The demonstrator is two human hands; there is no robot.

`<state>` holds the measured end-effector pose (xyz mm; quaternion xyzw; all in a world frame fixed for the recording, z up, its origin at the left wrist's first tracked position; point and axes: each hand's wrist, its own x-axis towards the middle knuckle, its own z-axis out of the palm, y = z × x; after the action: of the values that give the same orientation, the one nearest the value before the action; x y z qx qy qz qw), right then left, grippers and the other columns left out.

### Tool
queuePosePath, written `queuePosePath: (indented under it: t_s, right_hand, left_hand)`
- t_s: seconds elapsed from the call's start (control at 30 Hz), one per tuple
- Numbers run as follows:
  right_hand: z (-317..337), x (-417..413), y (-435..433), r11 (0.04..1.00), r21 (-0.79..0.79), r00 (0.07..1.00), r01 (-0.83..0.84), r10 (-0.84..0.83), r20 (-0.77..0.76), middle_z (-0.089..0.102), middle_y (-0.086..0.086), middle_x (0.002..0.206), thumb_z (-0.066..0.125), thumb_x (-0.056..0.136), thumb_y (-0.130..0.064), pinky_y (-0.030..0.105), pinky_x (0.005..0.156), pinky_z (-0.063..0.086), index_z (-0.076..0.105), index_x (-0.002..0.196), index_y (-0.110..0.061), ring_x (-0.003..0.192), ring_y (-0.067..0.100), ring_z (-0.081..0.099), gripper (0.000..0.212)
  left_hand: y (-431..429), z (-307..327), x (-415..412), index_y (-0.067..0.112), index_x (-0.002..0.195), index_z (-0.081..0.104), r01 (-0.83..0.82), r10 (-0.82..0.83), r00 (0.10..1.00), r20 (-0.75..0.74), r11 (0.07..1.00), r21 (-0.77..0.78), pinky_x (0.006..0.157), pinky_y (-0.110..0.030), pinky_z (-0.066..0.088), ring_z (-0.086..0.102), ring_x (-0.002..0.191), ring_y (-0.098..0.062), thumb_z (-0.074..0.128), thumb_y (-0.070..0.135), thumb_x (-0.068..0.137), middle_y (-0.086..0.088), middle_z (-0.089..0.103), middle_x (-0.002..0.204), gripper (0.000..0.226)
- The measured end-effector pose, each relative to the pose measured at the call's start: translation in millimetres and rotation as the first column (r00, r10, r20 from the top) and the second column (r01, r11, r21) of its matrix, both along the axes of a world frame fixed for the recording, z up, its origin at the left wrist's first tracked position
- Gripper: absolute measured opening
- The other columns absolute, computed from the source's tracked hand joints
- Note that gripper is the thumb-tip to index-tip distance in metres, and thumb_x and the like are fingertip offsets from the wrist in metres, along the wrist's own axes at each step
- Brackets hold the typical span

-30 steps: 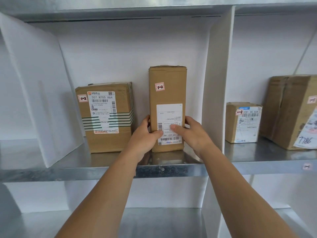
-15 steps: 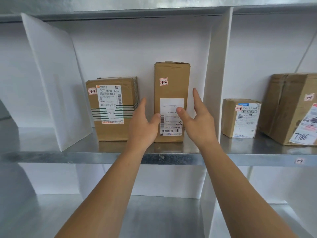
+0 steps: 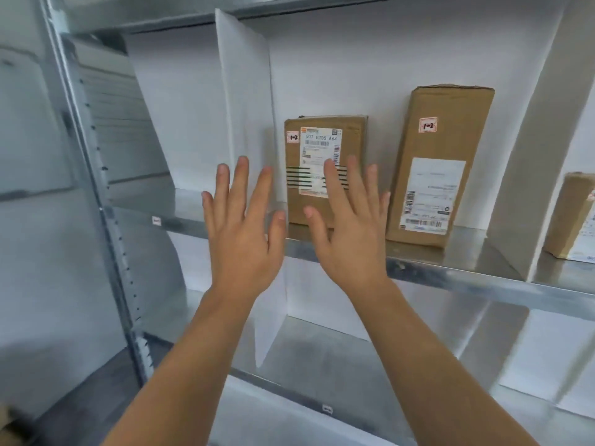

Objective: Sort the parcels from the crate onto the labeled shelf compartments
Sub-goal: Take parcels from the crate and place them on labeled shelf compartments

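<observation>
A tall brown parcel (image 3: 441,156) tagged 1-2 stands upright on the metal shelf (image 3: 450,268), in the compartment between two white dividers. To its left in the same compartment stands a shorter brown parcel (image 3: 322,133), also tagged 1-2, with a white label and dark stripes. My left hand (image 3: 241,226) and my right hand (image 3: 349,226) hover side by side in front of the shelf with fingers spread, holding nothing. My right hand partly hides the shorter parcel.
A white divider (image 3: 244,101) stands left of the parcels, another divider (image 3: 541,140) to the right. A third parcel (image 3: 573,217) shows at the right edge. A perforated steel upright (image 3: 96,188) frames the rack on the left. A lower shelf (image 3: 338,355) lies beneath.
Both hands have let go of the tall parcel and pulled back, fingers spread. My view has swung left, so the parcels now sit to the right.
</observation>
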<state>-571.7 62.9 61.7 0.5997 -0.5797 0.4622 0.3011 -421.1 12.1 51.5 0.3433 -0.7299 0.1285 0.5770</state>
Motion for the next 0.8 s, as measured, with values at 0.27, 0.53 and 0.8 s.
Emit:
queuePosePath:
  t_s: [0.27, 0.53, 0.8]
  right_hand:
    - [-35.6, 170.0, -60.6, 0.973, 0.177, 0.975, -0.151, 0.176, -0.135, 0.005, 0.005, 0.17, 0.028, 0.105, -0.053, 0.065, 0.12, 0.001, 0.015, 0.161, -0.028, 0.155, 0.035, -0.006, 0.063]
    - [-60.6, 386.6, -95.9, 0.863, 0.241, 0.874, -0.444, 0.476, -0.097, 0.017, 0.007, 0.168, 0.031, 0.103, -0.052, 0.067, 0.119, 0.007, 0.027, 0.159, -0.025, 0.155, 0.036, 0.003, 0.062]
    - [-83.2, 576.2, -98.5, 0.652, 0.398, 0.722, -0.645, 0.69, 0.039, 0.007, 0.004, 0.17, 0.021, 0.104, -0.049, 0.06, 0.121, 0.002, 0.018, 0.161, -0.028, 0.156, 0.033, -0.007, 0.061]
  left_hand:
    - [-6.6, -33.2, 182.6, 0.024, 0.159, 0.024, -0.378, 0.375, 0.925, 0.053, 0.922, 0.077, 0.122, -0.056, -0.003, -0.003, 0.155, -0.025, 0.032, 0.042, 0.106, -0.005, 0.013, 0.168, 0.057]
    - [-0.6, -53.7, 391.8, 0.024, 0.158, 0.026, -0.609, 0.605, 0.792, 0.081, 0.774, 0.17, 0.122, -0.054, -0.001, -0.001, 0.155, -0.024, 0.025, 0.048, 0.106, -0.004, 0.014, 0.168, 0.057]
    - [23.6, -81.4, 551.6, 0.032, 0.159, 0.017, -0.611, 0.662, 0.75, 0.004, 0.689, 0.39, 0.124, -0.046, 0.003, -0.005, 0.156, -0.02, 0.025, 0.05, 0.104, 0.002, 0.003, 0.169, 0.058]
